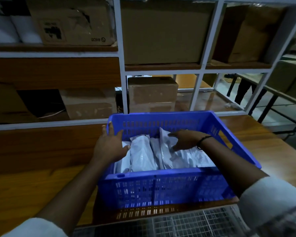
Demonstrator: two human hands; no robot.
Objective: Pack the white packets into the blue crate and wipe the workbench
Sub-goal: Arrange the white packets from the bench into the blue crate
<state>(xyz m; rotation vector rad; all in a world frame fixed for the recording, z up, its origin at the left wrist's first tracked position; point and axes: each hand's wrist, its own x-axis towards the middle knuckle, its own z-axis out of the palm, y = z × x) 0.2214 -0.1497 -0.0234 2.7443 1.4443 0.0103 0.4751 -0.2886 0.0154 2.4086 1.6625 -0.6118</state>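
Observation:
A blue slotted plastic crate stands on the wooden workbench in front of me. Several white plastic packets lie side by side inside it. My left hand hovers over the crate's left wall with fingers spread, its fingertips near the far left corner and its thumb close to the leftmost packets. My right hand reaches in from the right, palm down, fingers apart, resting on a packet that stands up higher than the others. A black band circles my right wrist.
White metal shelving rises behind the bench, holding cardboard boxes and white rolls. A wire mesh surface lies below the bench's near edge. The bench's right end drops to the floor, where table legs stand.

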